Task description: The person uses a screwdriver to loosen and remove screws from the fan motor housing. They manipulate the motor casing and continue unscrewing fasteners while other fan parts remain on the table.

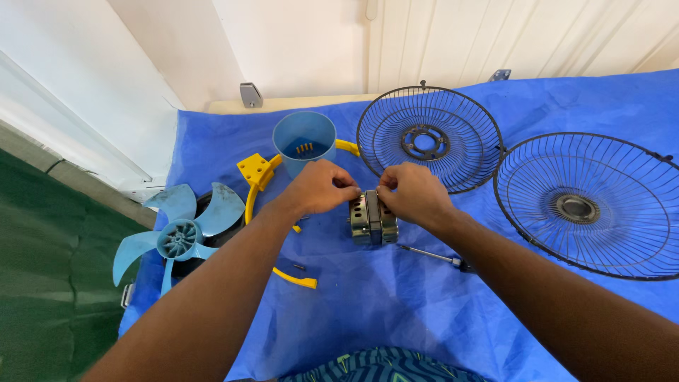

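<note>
**Fan in pieces, both hands on the motor**

Nearest the camera, at the bottom edge, sits a patch of striped blue-green clothing [382, 364], with two forearms reaching up from it over the table [396, 311], which is covered in blue sheeting.

The fan lies fully apart, nothing yet joined. Two black wire guards lie separately: the rear guard [429, 139] at upper centre and the front guard [587, 205] at the right. One light-blue fan blade [180, 237] rests at the left edge, one yellow ring [263, 205] curves beside it, and one blue cup-shaped housing [304, 141] stands at upper centre.

At mid-frame, the left hand [315, 187] and the right hand [414, 194] both pinch the top of the single metal motor [373, 219], which rests on the sheeting between them. One screwdriver [431, 255] lies just right of the motor, untouched.
</note>
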